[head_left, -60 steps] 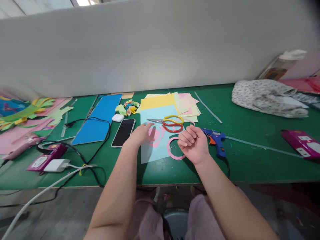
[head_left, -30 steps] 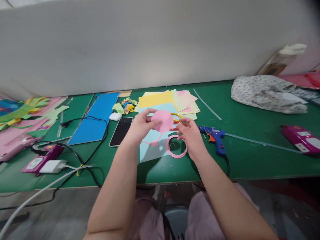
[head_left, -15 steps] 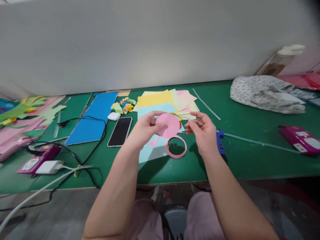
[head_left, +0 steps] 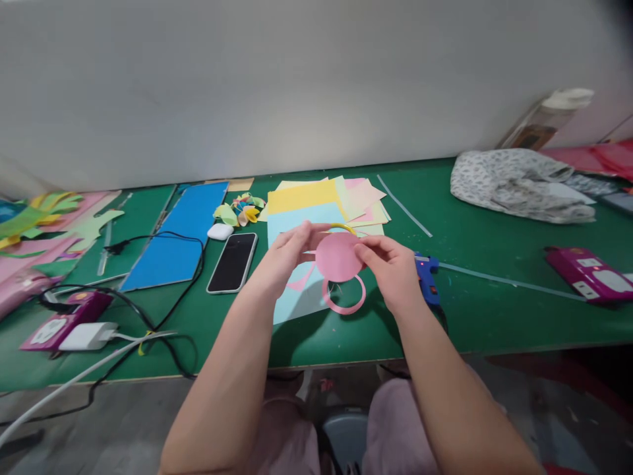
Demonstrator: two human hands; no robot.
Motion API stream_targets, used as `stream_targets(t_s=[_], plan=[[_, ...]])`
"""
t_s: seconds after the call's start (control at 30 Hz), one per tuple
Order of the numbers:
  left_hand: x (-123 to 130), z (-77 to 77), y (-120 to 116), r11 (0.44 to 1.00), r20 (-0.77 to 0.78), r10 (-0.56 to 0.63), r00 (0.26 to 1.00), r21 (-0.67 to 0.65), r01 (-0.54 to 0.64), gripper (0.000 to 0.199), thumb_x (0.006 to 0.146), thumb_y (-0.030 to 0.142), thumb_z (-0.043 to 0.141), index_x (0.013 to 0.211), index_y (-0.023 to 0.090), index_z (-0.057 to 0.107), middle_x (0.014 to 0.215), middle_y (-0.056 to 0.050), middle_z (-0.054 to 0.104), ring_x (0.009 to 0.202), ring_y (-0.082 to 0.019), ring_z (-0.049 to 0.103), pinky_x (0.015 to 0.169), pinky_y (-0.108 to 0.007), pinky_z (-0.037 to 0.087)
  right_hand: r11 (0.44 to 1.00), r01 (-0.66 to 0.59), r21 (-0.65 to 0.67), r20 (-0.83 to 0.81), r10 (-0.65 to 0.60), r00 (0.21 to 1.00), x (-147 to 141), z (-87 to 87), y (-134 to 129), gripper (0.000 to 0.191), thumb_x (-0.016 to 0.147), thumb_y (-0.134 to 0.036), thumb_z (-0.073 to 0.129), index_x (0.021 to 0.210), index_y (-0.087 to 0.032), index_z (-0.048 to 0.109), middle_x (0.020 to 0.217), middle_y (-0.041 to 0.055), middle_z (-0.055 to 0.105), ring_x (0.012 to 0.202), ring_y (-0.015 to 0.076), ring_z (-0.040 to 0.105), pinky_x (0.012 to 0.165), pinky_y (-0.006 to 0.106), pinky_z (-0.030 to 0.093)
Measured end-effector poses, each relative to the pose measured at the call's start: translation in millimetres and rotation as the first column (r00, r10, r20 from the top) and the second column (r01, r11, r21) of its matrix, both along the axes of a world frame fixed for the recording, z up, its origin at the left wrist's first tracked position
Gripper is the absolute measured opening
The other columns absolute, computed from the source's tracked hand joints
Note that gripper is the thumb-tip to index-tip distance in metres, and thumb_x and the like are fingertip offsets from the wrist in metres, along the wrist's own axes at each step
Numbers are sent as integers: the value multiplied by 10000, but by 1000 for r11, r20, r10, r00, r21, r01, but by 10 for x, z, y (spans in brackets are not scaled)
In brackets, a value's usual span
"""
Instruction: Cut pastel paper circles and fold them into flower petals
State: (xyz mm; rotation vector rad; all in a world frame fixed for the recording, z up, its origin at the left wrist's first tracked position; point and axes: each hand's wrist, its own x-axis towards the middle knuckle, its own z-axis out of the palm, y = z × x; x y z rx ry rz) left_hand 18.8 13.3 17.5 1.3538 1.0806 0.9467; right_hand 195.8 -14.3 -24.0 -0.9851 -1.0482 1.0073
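Observation:
My right hand (head_left: 393, 267) pinches a flat pink paper disc (head_left: 339, 257) at its right edge, thumb on the near face. Beside the disc's left edge is my left hand (head_left: 291, 254), its fingers stretched out and apart; some fingertips are hidden behind the disc. A curved yellow thing (head_left: 343, 227) shows above the disc, mostly covered. Just below lies a pink paper ring (head_left: 345, 310) on the table, partly over a light blue sheet (head_left: 297, 307). A pink paper scrap (head_left: 301, 280) lies by my left hand.
A blue glue gun (head_left: 429, 280) lies right of my right hand, with a clear glue stick (head_left: 509, 280). Left are a phone (head_left: 232, 262), an earbud case (head_left: 220, 231), a blue board (head_left: 173, 241) and cables. Paper sheets (head_left: 304, 196) lie behind; a cloth (head_left: 514, 185) is far right.
The disc has passed from my left hand's pinch to my right hand's. My right hand has moved left to it, and my left fingers have spread off its face.

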Motion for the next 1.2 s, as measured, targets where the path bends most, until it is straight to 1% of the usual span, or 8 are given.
stream_targets(t_s=[0.13, 0.27, 0.43, 0.57, 0.73, 0.9, 1.07, 1.2], plan=[[52, -9, -36, 1000, -52, -20, 998, -6, 20, 375, 803, 470, 642, 1055, 202, 717, 1011, -68, 738, 909, -207, 666, 768, -297, 528, 999, -41, -31, 21, 42, 999, -25, 19, -31, 49, 741, -264, 751, 787, -247, 758, 732, 3, 703, 654, 145, 606, 565, 270, 507], [87, -22, -47, 1000, -5, 11, 1000, -17, -11, 312, 763, 416, 702, 990, 206, 740, 1008, -64, 742, 890, -200, 667, 751, -291, 526, 998, -63, 29, 97, 60, 993, -31, 32, -87, 203, 877, -243, 583, 999, -311, 729, 882, -1, 709, 641, 130, 585, 548, 266, 502], [71, 9, -57, 998, 61, 66, 996, -11, -66, 315, 751, 409, 718, 985, 199, 741, 993, -65, 746, 855, -180, 665, 704, -251, 516, 952, -91, 293, 374, -27, 927, -40, 9, -107, 541, 800, 21, 442, 1152, -341, 636, 1180, 16, 625, 1030, 185, 591, 750, 309, 538], [57, 31, -73, 995, 140, 95, 986, -12, -94, 268, 747, 382, 730, 952, 210, 749, 943, -48, 749, 805, -152, 655, 664, -215, 503, 913, -127, 387, 474, -79, 877, -69, -7, -108, 529, 797, -11, 538, 1223, -320, 581, 1288, 65, 535, 1150, 213, 539, 819, 351, 545], [69, 38, -79, 994, 133, 112, 985, 1, -113, 265, 737, 375, 740, 938, 204, 753, 873, -40, 746, 740, -134, 648, 641, -213, 521, 947, -122, 298, 384, -2, 923, -97, -24, -92, 63, 773, -266, 730, 834, -252, 720, 1133, 61, 608, 1064, 218, 593, 854, 365, 537], [118, 61, -98, 998, 85, 63, 994, -13, -62, 271, 740, 384, 737, 946, 209, 751, 920, -47, 745, 781, -146, 672, 601, -200, 547, 991, 38, 129, 161, -58, 985, -99, -16, -71, 211, 808, -381, 685, 682, -212, 670, 821, 22, 674, 821, 183, 646, 644, 278, 517], [198, 75, -150, 998, 58, 62, 996, 20, -63, 284, 774, 429, 693, 927, 197, 755, 959, -61, 741, 849, -172, 676, 587, -200, 567, 991, 125, 50, 149, -131, 980, -96, 22, -102, 225, 808, -400, 672, 711, -197, 661, 676, -12, 665, 602, 133, 596, 553, 248, 480], [277, 98, -233, 995, 49, 59, 997, 81, -63, 347, 785, 441, 679, 1019, 190, 730, 982, -67, 732, 857, -178, 678, 630, -240, 594, 977, 200, 73, 173, -210, 962, -76, 39, -133, 219, 803, -401, 678, 705, -206, 659, 672, -13, 678, 622, 145, 612, 562, 261, 487]])
